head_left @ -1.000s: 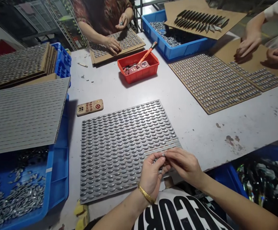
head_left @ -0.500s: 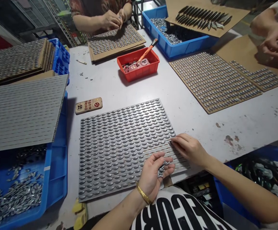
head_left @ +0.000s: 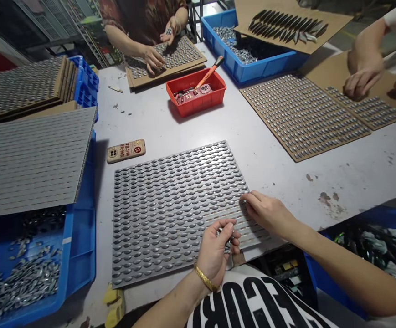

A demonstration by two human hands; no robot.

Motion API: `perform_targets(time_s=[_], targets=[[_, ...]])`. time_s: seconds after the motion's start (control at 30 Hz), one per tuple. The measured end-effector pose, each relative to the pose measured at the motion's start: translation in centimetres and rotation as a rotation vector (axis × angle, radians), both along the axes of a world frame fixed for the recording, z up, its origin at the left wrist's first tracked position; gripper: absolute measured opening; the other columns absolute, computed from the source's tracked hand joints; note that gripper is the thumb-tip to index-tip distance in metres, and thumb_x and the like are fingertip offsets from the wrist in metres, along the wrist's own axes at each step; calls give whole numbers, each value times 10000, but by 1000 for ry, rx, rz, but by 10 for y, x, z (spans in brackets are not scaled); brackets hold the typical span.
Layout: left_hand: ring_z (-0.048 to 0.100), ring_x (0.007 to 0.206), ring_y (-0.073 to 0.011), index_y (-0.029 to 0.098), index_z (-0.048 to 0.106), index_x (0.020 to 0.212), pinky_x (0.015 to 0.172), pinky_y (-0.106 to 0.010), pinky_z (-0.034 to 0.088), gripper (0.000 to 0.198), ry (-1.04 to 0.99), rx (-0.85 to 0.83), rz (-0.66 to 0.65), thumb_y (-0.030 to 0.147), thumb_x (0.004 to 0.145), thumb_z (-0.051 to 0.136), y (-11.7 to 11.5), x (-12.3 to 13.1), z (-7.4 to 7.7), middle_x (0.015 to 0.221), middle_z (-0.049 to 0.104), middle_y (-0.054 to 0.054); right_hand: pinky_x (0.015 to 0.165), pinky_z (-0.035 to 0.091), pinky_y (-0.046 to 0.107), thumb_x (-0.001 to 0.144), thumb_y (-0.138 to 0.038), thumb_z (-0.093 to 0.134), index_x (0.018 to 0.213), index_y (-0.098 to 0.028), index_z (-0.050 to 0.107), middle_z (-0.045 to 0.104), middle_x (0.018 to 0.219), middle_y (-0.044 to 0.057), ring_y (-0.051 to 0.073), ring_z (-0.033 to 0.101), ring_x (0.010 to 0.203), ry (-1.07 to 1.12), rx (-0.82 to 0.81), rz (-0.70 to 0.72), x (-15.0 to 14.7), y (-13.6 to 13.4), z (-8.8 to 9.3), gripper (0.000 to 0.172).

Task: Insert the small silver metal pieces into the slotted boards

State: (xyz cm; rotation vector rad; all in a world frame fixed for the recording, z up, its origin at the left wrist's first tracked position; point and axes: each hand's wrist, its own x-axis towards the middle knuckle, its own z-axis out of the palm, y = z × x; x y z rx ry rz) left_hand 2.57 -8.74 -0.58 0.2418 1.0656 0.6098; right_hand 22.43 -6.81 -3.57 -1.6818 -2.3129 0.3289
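Note:
In front of me lies a grey board (head_left: 252, 230) covered with rows of small silvery leaf-shaped pieces (head_left: 170, 205); a strip at its lower right shows bare slotted rows. My left hand (head_left: 214, 250), palm up over the board's near edge, cups a small heap of loose pieces (head_left: 229, 243) with its fingers curled round them. At the board's right edge my right hand (head_left: 269, 212) pinches with its fingertips at the end of a row. A small piece seems to be between those fingers, mostly hidden by them.
A phone (head_left: 126, 151) lies beyond the board, and a red bin (head_left: 198, 107) with a tool stands behind it. Blue crates (head_left: 81, 246) of loose pieces are at left and far back (head_left: 252, 68). Co-workers' hands (head_left: 365, 82) work over other filled boards (head_left: 307, 118).
My left fingers have curled further over the pieces. My right fingertips have shifted very slightly at the row's end. The co-workers' hands have moved down to their boards.

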Motion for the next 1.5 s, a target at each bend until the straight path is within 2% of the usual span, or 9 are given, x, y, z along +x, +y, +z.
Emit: perform_targets(time_s=[0.13, 0.37, 0.47, 0.73, 0.97, 1.17, 1.23, 1.33, 1.5], targets=[[571, 635, -100, 143, 600, 964, 584, -216, 425, 329, -38, -12, 6, 341, 735, 731, -1, 0, 0, 774, 633, -41, 622, 460, 243, 922, -144, 397, 1093, -216, 559, 602, 896, 59, 153, 595, 738, 115, -52, 81, 5, -2, 4, 247], [495, 552, -63, 125, 617, 889, 511, -184, 369, 286, 3, 18, -19, 370, 768, 701, 0, 0, 2, 666, 574, -6, 613, 476, 263, 888, -169, 475, 922, -213, 584, 625, 822, 27, 150, 584, 702, 494, -141, -85, 10, 0, 10, 123], [485, 572, -57, 120, 635, 902, 525, -179, 371, 286, -7, 1, -7, 349, 753, 720, 0, 0, 1, 681, 570, -7, 672, 493, 272, 878, -153, 491, 906, -210, 591, 647, 851, 27, 154, 606, 759, 547, -124, -58, 7, 3, 7, 118], [527, 622, -86, 115, 642, 903, 567, -209, 413, 252, -17, -24, 28, 278, 734, 732, 0, 1, -1, 738, 619, -48, 730, 507, 295, 903, -91, 441, 1020, -186, 606, 673, 994, 88, 180, 611, 872, 199, 188, 164, 7, 8, -15, 223], [552, 640, -93, 110, 651, 926, 573, -208, 432, 241, -18, -35, 31, 245, 739, 721, 1, 2, -2, 772, 638, -62, 708, 496, 291, 890, -72, 452, 1002, -193, 618, 673, 972, 73, 177, 576, 842, 143, 209, 190, 10, 10, -14, 233], [612, 707, -121, 111, 638, 979, 676, -248, 494, 274, -26, -38, 54, 206, 735, 720, 5, 2, 3, 852, 679, -100, 692, 503, 301, 877, -60, 423, 1052, -183, 617, 656, 985, 98, 195, 590, 868, 26, 191, 243, 12, 10, -9, 289], [610, 688, -115, 124, 626, 939, 677, -247, 497, 264, -14, -19, 71, 217, 720, 740, 6, 2, 4, 809, 676, -81, 714, 511, 320, 882, -68, 429, 1072, -182, 610, 651, 1013, 107, 204, 596, 892, 93, 176, 224, 13, 8, -6, 286], [583, 644, -92, 132, 614, 877, 631, -213, 478, 259, 2, 9, 79, 239, 697, 766, 9, 1, 4, 736, 652, -46, 746, 519, 322, 902, -120, 472, 1087, -197, 597, 645, 1019, 100, 192, 606, 900, 359, 75, 124, 9, 2, 5, 236], [561, 621, -81, 146, 601, 839, 624, -202, 468, 250, -2, 40, 86, 238, 686, 776, 10, 4, 0, 659, 607, -1, 629, 517, 272, 899, -217, 545, 1048, -221, 602, 650, 949, 61, 159, 615, 791, 751, -198, 11, -9, -17, 23, 159]])
